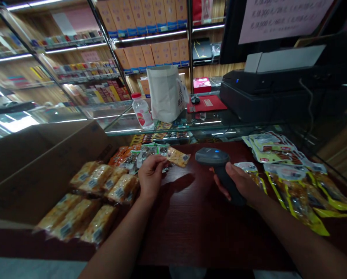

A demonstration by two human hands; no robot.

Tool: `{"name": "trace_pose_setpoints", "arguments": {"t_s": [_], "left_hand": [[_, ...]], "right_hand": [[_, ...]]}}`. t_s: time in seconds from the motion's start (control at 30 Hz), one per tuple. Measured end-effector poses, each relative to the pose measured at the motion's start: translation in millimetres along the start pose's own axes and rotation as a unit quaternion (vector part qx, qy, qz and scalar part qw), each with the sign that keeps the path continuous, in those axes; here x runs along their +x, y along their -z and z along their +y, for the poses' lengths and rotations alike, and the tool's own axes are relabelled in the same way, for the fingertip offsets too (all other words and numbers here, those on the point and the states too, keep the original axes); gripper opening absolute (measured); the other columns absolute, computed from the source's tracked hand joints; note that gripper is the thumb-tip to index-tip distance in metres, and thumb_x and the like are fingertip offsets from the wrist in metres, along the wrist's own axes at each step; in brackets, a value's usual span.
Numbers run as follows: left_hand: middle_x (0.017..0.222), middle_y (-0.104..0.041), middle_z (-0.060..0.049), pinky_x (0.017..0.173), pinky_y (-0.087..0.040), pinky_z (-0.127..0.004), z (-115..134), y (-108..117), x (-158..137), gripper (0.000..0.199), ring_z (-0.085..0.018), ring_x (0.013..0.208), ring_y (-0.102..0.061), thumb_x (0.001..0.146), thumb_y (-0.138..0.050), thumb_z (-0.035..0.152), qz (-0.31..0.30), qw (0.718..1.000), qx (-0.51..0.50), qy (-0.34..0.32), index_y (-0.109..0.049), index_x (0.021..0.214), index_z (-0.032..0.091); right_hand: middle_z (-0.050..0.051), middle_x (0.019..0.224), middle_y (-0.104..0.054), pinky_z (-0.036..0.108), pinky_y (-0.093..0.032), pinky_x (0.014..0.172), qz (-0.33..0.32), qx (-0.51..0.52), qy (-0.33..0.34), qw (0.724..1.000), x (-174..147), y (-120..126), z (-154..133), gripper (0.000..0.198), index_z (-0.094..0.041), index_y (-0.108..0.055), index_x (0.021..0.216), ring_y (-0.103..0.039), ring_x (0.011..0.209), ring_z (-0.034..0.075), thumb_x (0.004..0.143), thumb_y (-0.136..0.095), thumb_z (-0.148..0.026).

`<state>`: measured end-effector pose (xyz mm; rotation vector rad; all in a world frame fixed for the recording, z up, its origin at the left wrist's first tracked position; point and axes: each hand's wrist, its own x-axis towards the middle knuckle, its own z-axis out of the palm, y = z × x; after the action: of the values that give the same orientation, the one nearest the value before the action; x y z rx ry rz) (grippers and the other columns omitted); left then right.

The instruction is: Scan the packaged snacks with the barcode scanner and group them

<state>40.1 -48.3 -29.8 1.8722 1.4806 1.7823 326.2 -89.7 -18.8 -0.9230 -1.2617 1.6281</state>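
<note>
My left hand [152, 175] pinches one end of a small snack packet [178, 157], a clear wrapper with yellowish food and a label at its far corner. Facing it, my right hand [243, 182] is wrapped round the handle of a dark barcode scanner [212, 156], whose top shows a blue light. The scanner's head points left toward the packet, with a gap between them. Beside my left forearm lie several wrapped golden snack packs [96, 179] with barcode labels. Past my right hand are clear pouches with yellow edges [295, 193].
An open cardboard box [50, 155] stands at the left. Orange packets [122, 155] lie behind my left hand. On the glass counter are a red-capped bottle [143, 112], a white bag [165, 95] and a red mat [206, 103]. A dark register [257, 97] sits at the right, before stocked shelves.
</note>
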Motion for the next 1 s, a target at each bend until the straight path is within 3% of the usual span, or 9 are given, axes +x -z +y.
{"name": "trace_pose_setpoints", "arguments": {"t_s": [0.17,0.57,0.73,0.9,1.0], "left_hand": [[0.089,-0.072,-0.001,0.082,-0.054,-0.032,4.3,1.0,-0.2,0.007,-0.017,0.086,-0.066,0.085,-0.066,0.022,-0.005,0.999,0.018,-0.035,-0.073,0.082,0.023],[0.090,-0.072,-0.004,0.083,-0.052,-0.035,14.9,3.1,-1.0,0.012,-0.021,0.088,-0.065,0.085,-0.061,0.027,-0.022,0.999,0.026,0.009,-0.072,0.081,0.023],[0.091,-0.070,-0.004,0.079,-0.054,-0.034,11.4,2.7,-3.1,0.012,-0.020,0.087,-0.066,0.084,-0.060,0.025,-0.020,1.000,-0.011,0.016,-0.072,0.081,0.023],[0.089,-0.070,-0.005,0.077,-0.054,-0.033,15.6,3.9,-6.1,0.011,-0.020,0.087,-0.065,0.083,-0.060,0.021,-0.018,0.999,-0.021,0.018,-0.071,0.080,0.022],[0.089,-0.069,-0.005,0.072,-0.055,-0.032,23.0,7.6,-7.9,0.010,-0.020,0.084,-0.065,0.082,-0.062,0.023,-0.023,0.998,-0.037,0.052,-0.072,0.081,0.021]], "right_hand": [[0.001,0.074,-0.062,0.020,-0.043,0.036,-0.012,-0.012,-0.003,1.000,-0.8,-0.2,-0.1,0.059,-0.016,-0.059,0.105,-0.052,0.044,0.009,0.086,-0.052,-0.072],[0.001,0.071,-0.061,0.022,-0.041,0.033,-0.006,-0.022,0.002,1.000,-2.9,-2.7,-1.0,0.062,-0.016,-0.061,0.103,-0.050,0.040,0.010,0.082,-0.056,-0.075],[0.001,0.069,-0.060,0.022,-0.043,0.035,-0.024,-0.040,0.015,0.999,-6.1,-2.6,-2.5,0.061,-0.016,-0.062,0.108,-0.050,0.042,0.011,0.086,-0.053,-0.072],[0.000,0.069,-0.059,0.024,-0.043,0.035,-0.037,-0.039,-0.005,0.999,-6.7,0.7,0.5,0.061,-0.017,-0.062,0.108,-0.050,0.042,0.011,0.085,-0.053,-0.073],[0.001,0.070,-0.060,0.024,-0.043,0.035,-0.051,-0.046,-0.026,0.997,-5.0,1.8,3.8,0.066,-0.016,-0.062,0.112,-0.049,0.042,0.011,0.083,-0.053,-0.075]]}}
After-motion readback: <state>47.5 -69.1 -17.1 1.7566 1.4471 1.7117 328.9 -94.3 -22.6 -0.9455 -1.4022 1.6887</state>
